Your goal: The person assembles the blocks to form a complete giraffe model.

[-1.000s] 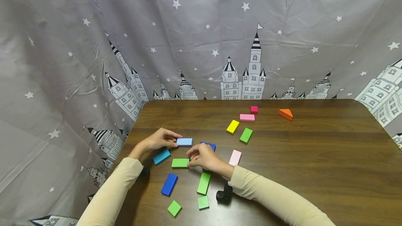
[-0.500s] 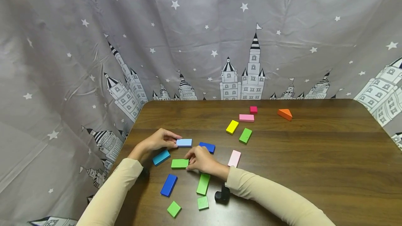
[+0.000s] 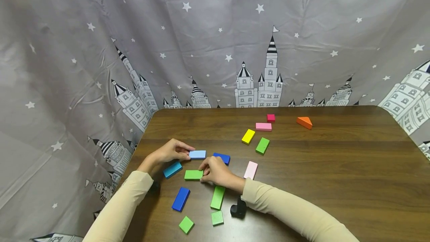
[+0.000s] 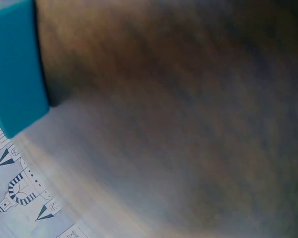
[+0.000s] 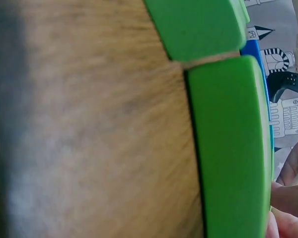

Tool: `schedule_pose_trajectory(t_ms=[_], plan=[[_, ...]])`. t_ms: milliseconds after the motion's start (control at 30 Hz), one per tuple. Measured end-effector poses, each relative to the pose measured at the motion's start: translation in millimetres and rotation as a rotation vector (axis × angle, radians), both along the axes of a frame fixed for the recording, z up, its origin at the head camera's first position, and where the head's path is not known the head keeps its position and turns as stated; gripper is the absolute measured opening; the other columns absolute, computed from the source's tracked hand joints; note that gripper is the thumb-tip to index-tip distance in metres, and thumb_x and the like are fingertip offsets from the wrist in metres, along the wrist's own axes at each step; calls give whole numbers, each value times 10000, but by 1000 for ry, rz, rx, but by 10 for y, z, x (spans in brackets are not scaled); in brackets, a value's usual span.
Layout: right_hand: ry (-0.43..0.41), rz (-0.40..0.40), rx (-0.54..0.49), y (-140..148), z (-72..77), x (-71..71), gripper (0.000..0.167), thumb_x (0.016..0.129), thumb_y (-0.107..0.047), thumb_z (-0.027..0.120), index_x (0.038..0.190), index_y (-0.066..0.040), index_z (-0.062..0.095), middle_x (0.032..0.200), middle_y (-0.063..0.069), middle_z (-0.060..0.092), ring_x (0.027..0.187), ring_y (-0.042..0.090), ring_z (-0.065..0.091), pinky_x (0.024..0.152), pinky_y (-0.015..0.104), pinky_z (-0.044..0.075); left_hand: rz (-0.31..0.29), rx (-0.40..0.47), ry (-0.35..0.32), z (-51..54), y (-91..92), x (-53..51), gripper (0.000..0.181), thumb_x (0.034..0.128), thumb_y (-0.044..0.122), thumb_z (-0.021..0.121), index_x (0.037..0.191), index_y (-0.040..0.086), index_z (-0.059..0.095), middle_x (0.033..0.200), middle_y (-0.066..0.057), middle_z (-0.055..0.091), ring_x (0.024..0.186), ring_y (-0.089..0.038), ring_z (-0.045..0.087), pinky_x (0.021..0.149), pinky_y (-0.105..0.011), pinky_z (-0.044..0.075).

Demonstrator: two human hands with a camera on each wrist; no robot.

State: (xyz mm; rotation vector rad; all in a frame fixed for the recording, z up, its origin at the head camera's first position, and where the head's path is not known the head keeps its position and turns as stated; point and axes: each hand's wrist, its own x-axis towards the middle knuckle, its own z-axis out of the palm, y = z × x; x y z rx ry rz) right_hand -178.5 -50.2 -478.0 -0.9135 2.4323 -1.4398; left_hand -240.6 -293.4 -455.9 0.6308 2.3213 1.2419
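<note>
My left hand (image 3: 171, 151) pinches the left end of a light blue block (image 3: 197, 154) that lies flat on the wooden table. Just below that hand is a teal block (image 3: 173, 169), also at the upper left of the left wrist view. Closer to me, my right hand (image 3: 216, 170) holds the right end of a green block (image 3: 193, 175) between thumb and fingers. A dark blue block (image 3: 221, 158) lies beyond the right hand's knuckles. Under the right wrist sits another green block (image 3: 217, 197), large in the right wrist view, where fingers (image 5: 288, 201) show beside it.
Nearer me lie a blue block (image 3: 181, 199) and two green squares (image 3: 186, 225). A pale pink block (image 3: 251, 170) is by the right wrist. Farther back are yellow (image 3: 248, 136), green (image 3: 262, 146), pink (image 3: 263, 126) and red (image 3: 270, 117) blocks and an orange triangle (image 3: 304, 122).
My right hand has shifted slightly toward me, uncovering more of the dark blue block. The green block it holds has slid a little to the right. My left hand has barely moved.
</note>
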Motion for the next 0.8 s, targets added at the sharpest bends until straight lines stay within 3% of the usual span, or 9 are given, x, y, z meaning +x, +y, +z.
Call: schedule_pose_trajectory(t_ms=[267,433,667,800], plan=[[-1,-18,-12,16,5,-35,282,664,100,875,904,101,726,849,143,665,701,215,693,597,150,512,3,-12,-13,22,1,10,326,898,-28,713,1202,-128,655,1129,-234,693,973,-230,676,798,-232,549],[6,-31,-13,26,31,-32,284,664,98,873,909,99,728,864,137,654,709,213,696,607,146,511,-7,-12,-15,13,3,11,324,898,-37,708,1203,-130,653,1124,-237,693,968,-225,676,796,-235,548],[6,-50,-22,31,33,-49,285,658,104,872,905,101,728,848,119,638,714,229,693,609,138,505,-12,1,-21,16,10,28,328,898,-43,705,1204,-144,644,1130,-259,684,1010,-319,668,795,-225,545],[21,-47,-32,34,32,-56,284,652,114,867,897,109,722,826,119,626,705,233,692,604,135,503,-16,16,-33,8,11,35,331,897,-49,703,1204,-154,637,1129,-266,681,994,-274,671,796,-221,545]])
